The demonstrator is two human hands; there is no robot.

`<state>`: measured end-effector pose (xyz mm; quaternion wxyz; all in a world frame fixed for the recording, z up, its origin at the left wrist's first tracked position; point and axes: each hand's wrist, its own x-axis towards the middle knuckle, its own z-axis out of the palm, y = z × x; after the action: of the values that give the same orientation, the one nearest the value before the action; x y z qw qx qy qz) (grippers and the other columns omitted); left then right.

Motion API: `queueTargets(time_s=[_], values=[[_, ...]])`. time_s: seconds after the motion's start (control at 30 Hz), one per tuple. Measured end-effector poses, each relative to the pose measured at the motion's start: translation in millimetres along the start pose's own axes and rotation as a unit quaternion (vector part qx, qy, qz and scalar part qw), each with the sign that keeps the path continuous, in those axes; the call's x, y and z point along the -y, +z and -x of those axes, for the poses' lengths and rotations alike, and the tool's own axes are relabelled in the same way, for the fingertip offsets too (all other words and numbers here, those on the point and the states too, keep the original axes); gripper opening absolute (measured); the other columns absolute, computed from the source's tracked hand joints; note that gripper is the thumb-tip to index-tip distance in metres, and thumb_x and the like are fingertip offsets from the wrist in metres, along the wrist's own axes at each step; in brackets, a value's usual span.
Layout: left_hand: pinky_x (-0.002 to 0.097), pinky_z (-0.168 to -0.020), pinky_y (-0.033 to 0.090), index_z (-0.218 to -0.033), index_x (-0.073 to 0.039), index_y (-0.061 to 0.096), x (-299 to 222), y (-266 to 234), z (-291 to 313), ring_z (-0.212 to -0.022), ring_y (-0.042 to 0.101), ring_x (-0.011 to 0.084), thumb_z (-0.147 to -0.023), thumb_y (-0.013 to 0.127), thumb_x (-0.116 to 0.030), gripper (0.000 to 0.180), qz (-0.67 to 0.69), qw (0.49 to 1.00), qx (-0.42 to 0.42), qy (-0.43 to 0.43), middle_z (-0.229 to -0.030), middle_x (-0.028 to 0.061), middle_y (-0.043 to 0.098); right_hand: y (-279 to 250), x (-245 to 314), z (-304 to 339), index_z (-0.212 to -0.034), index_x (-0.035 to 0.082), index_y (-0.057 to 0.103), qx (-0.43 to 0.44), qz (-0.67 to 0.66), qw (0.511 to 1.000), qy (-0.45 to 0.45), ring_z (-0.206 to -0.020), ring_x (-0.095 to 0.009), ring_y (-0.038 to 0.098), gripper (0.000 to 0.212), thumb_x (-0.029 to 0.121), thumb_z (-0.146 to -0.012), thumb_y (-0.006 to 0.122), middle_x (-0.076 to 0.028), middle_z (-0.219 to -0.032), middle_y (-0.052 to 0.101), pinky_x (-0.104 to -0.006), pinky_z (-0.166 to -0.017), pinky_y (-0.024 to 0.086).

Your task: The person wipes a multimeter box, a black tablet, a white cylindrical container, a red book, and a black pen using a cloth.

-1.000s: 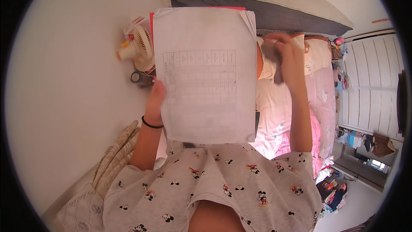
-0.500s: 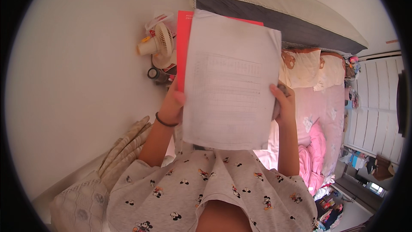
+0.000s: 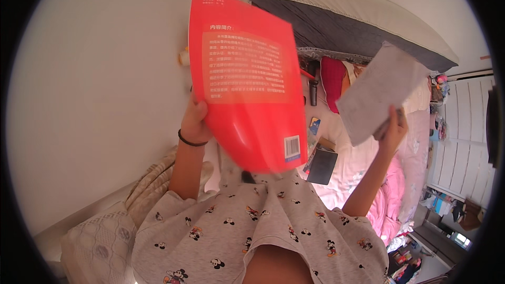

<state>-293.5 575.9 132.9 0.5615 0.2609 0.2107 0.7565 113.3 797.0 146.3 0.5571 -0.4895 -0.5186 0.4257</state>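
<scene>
A red book (image 3: 247,121) is held upright in front of me, its back cover with a pale text panel and a barcode facing my way. My left hand (image 3: 195,121) is closed on its lower left edge, thumb on the cover. Out to the right, over the bed, my right hand (image 3: 393,129) pinches grey-white paper sheets (image 3: 380,92) by their lower right edge. The sheets tilt and look slightly blurred. Fingers behind the book and the paper are partly hidden.
Below lies a bed with a pink sheet (image 3: 344,160). On it are a dark tablet-like slab (image 3: 322,166), a small blue card or packet (image 3: 314,125), a black cylindrical object (image 3: 314,92) and a magenta pillow (image 3: 332,81). A grey padded headboard (image 3: 342,26) stands beyond; a pink blanket (image 3: 388,200) lies right.
The paper sheets have come away from the front of the book and swung right in my right hand. The book, still in my left hand, now shows its whole back cover.
</scene>
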Motion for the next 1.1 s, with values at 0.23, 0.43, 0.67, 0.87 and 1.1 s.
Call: queueTargets(time_s=[0.23,0.43,0.67,0.87,1.1], values=[[0.0381,-0.103,0.042,-0.143,-0.005,0.032,30,11,-8,-0.126,0.048,0.0223,-0.085,0.071,-0.028,0.074,0.126,0.989,0.079,-0.016,-0.139,0.0092,0.047,86,-40,38,-0.103,0.001,0.064,0.134,-0.111,0.968,0.181,-0.039,-0.004,0.047,0.017,0.008,-0.088,0.062,0.003,-0.07,0.063,-0.0219,-0.033,0.031],[0.0381,-0.105,0.038,-0.146,-0.005,0.027,39,16,-11,-0.128,0.045,0.021,-0.085,0.069,-0.021,0.076,0.018,0.996,0.012,-0.091,-0.142,0.0096,0.044,116,-62,84,-0.107,0.002,0.06,0.189,-0.372,0.861,0.29,-0.075,-0.008,0.06,0.019,0.01,-0.092,0.053,-0.003,-0.09,0.064,-0.0211,-0.062,0.05],[0.0371,-0.106,0.037,-0.146,-0.004,0.027,34,5,-1,-0.128,0.045,0.0221,-0.088,0.056,-0.009,0.065,-0.051,0.988,-0.097,-0.108,-0.141,0.0108,0.044,125,4,89,-0.107,-0.002,0.059,0.163,-0.301,0.899,0.272,-0.074,-0.011,0.062,0.024,0.006,-0.085,0.054,-0.006,-0.09,0.065,-0.0218,-0.065,0.049],[0.0361,-0.105,0.038,-0.143,-0.002,0.032,50,-14,3,-0.125,0.047,0.022,-0.088,0.055,-0.01,0.06,0.068,0.985,-0.085,-0.132,-0.138,0.0113,0.047,113,-10,81,-0.116,-0.004,0.056,0.212,-0.29,0.911,0.204,-0.086,-0.014,0.063,0.034,0.01,-0.085,0.056,-0.009,-0.1,0.064,-0.0254,-0.072,0.052],[0.0341,-0.099,0.044,-0.136,0.001,0.04,49,-11,5,-0.118,0.053,0.021,-0.092,0.056,-0.019,0.051,0.038,0.975,-0.092,-0.199,-0.132,0.0119,0.052,109,-6,81,-0.116,0.0,0.055,0.191,-0.408,0.843,0.293,-0.095,-0.019,0.064,0.033,0.022,-0.092,0.05,-0.013,-0.107,0.065,-0.029,-0.082,0.054]])
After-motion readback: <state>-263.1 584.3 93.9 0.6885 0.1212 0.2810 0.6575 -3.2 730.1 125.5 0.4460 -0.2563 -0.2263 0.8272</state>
